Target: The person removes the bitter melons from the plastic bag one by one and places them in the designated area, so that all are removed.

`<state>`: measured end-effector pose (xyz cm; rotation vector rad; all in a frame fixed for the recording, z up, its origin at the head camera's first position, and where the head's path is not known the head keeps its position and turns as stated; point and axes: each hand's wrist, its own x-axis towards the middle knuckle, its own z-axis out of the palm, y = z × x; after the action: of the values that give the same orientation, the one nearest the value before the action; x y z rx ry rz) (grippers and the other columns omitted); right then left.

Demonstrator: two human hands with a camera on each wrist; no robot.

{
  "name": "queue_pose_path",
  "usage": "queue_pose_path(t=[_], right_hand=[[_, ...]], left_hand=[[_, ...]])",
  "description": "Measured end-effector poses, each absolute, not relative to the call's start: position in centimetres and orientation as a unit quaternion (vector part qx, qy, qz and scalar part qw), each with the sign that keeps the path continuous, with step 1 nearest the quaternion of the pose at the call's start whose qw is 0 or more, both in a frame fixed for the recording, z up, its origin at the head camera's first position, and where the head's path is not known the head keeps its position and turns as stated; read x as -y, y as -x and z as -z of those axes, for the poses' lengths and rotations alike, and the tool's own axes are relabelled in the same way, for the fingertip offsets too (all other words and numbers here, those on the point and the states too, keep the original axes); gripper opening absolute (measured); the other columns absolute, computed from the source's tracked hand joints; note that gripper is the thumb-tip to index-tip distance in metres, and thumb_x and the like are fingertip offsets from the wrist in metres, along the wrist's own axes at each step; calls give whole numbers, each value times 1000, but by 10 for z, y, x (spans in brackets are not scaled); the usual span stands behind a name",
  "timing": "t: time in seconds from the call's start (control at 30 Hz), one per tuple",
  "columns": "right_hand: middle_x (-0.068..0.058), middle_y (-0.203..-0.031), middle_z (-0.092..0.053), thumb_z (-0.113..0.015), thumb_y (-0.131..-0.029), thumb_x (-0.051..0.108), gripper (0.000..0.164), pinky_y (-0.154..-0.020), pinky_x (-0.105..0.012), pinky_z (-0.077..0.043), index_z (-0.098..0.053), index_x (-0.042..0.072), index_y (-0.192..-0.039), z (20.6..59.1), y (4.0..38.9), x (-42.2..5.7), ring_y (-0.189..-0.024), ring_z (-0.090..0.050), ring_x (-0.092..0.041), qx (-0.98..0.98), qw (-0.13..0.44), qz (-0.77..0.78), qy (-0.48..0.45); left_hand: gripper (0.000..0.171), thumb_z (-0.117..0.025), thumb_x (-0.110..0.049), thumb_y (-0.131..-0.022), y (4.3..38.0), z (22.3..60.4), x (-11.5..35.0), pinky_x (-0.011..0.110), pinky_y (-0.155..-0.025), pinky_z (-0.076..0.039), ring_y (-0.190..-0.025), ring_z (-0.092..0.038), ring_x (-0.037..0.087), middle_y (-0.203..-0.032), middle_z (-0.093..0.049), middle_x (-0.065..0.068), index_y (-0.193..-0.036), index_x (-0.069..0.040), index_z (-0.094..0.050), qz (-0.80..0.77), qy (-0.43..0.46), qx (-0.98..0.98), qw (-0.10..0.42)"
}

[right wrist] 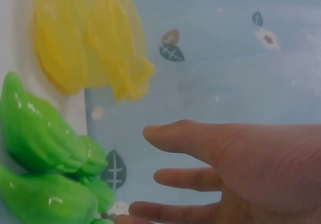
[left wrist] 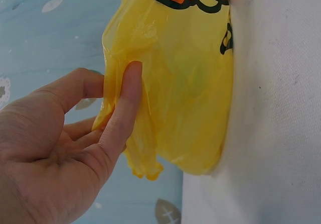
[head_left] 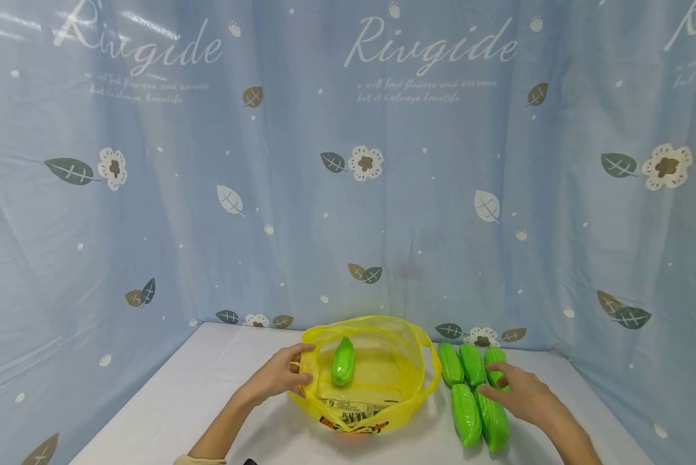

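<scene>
A yellow plastic bag (head_left: 377,413) stands with its mouth open on the table. My left hand (head_left: 279,373) grips its left rim by the handle, and in the left wrist view the bag's film (left wrist: 180,93) lies between the fingers and thumb. Inside the bag sits one glossy green gourd-like vegetable (head_left: 342,363). Several more green vegetables (head_left: 466,414) lie close together to the right of the bag. Over their right side my right hand (head_left: 522,394) hovers with fingers spread, holding nothing. In the right wrist view this hand is apart from the green vegetables (right wrist: 40,128).
The white table (head_left: 173,394) ends at a blue curtain (head_left: 301,226) with leaf and flower prints, which hangs behind it and along both sides. The bag's right handle (head_left: 432,371) loops out toward the green vegetables. A small dark object (head_left: 250,462) shows at the bottom edge.
</scene>
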<state>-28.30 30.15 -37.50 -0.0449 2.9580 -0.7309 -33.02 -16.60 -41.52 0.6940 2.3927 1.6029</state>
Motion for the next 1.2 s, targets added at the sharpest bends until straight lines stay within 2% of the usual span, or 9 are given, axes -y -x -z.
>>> queue_pose_path(t=[0.2,0.4,0.67,0.8,0.97,1.2], right_hand=[[-3,-97,-68,-69,-81,59,77,-67,-42,-55,-56,4,-134,369,281,-286,-84,-65,-19,-973,21,227,31],[-3,-97,-69,-69,-82,58,71,-67,-42,-56,-57,10,-133,359,281,-272,-83,-65,-19,-972,13,230,45],[-2,-97,-69,-71,-82,55,66,-66,-40,-55,-58,14,-133,343,278,-257,-82,-64,-17,-975,-1,215,58],[-2,-97,-68,-71,-84,51,63,-64,-38,-54,-58,15,-133,337,276,-250,-79,-63,-15,-973,-3,221,69],[-3,-95,-69,-72,-86,43,57,-61,-36,-54,-58,15,-133,333,275,-239,-76,-62,-15,-970,-4,229,80],[-2,-96,-69,-72,-85,45,58,-63,-36,-53,-58,16,-133,325,273,-222,-80,-62,-15,-969,0,226,101]], left_hand=[[70,-66,-6,-90,331,416,166,35,-65,-63,-91,-69,22,-119,-61,29,-148,9,-30,-533,-234,-808,88],[70,-65,-7,-90,332,416,165,37,-66,-63,-94,-69,24,-123,-57,33,-149,9,-29,-536,-230,-807,92],[70,-66,-8,-90,332,415,164,36,-66,-63,-93,-69,24,-121,-59,31,-149,8,-31,-531,-229,-811,88],[70,-66,-8,-90,332,415,165,35,-65,-63,-92,-69,23,-119,-60,26,-148,8,-31,-525,-231,-815,84],[70,-66,-8,-90,332,416,165,36,-65,-63,-92,-69,23,-121,-59,28,-148,8,-31,-530,-230,-812,85],[70,-66,-7,-90,331,416,164,36,-66,-63,-93,-69,23,-121,-59,27,-148,8,-31,-534,-226,-810,85]])
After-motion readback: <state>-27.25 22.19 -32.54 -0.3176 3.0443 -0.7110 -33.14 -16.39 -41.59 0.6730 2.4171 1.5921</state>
